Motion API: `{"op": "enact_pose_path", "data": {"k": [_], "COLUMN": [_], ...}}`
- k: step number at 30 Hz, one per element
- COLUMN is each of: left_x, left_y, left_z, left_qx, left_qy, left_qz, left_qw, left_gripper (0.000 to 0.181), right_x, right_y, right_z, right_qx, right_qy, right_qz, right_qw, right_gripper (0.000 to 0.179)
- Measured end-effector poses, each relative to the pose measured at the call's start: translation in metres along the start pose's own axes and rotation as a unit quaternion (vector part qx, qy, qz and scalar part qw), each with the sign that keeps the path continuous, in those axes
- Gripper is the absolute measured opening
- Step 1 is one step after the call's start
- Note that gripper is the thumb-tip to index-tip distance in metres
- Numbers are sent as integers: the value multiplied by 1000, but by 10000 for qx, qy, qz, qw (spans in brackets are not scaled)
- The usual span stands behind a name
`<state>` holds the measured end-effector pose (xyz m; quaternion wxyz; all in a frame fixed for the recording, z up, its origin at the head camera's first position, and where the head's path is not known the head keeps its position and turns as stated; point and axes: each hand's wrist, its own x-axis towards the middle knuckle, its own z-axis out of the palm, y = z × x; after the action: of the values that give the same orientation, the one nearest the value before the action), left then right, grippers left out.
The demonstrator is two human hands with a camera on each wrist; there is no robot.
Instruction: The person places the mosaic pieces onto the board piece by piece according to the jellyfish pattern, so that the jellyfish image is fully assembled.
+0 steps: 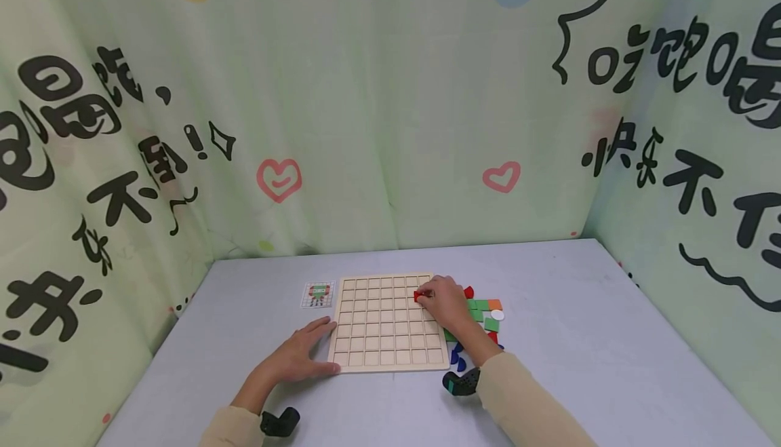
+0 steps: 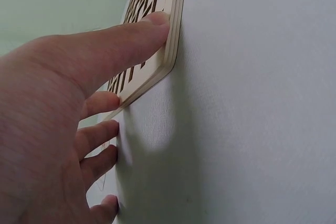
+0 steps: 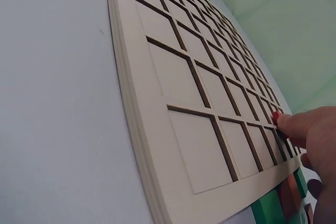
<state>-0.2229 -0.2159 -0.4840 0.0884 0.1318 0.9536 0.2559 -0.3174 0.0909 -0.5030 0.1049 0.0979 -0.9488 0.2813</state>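
The right hand (image 1: 443,300) pinches a small red piece (image 1: 417,296) between thumb and fingertips, over the far right part of a wooden board (image 1: 393,368) ruled into square cells; whether the piece touches the board I cannot tell. The left hand (image 1: 302,353) is spread at the board's left edge. Only the left wrist view makes its contact plain — the thumb lies on the rim near a rounded corner — and shows the board's layered side. The right wrist view shows the cells as sunken squares, with just a tip of red beyond the thumb.

The head view alone gives the whole layout: a picture card (image 1: 318,294) just left of the board, and green pieces (image 1: 491,324), an orange piece (image 1: 495,304), a white piece (image 1: 497,315) and blue pieces (image 1: 461,364) to its right on the table (image 1: 610,338).
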Motion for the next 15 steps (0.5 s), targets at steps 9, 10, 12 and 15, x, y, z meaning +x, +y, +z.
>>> {"op": "enact_pose_path", "data": {"k": [9, 10, 12, 15], "left_x": [-1, -1, -1, -1], "left_y": [1, 1, 1, 0], "left_z": [-1, -1, -1, 0], "left_qx": [-17, -16, -4, 24], "left_qy": [1, -2, -4, -9], "left_qz": [-20, -20, -14, -16], "left_qw": [10000, 10000, 10000, 10000], "left_gripper": [85, 85, 85, 85], "right_x": [2, 2, 2, 2], "right_y": [-6, -6, -7, -9], "right_z": [0, 0, 1, 1], "right_qx": [133, 136, 165, 196], "right_qy": [93, 104, 93, 80], "right_qz": [-6, -25, -5, 55], "right_qw": [9999, 9999, 9998, 9998], "right_gripper": [14, 14, 14, 14]}}
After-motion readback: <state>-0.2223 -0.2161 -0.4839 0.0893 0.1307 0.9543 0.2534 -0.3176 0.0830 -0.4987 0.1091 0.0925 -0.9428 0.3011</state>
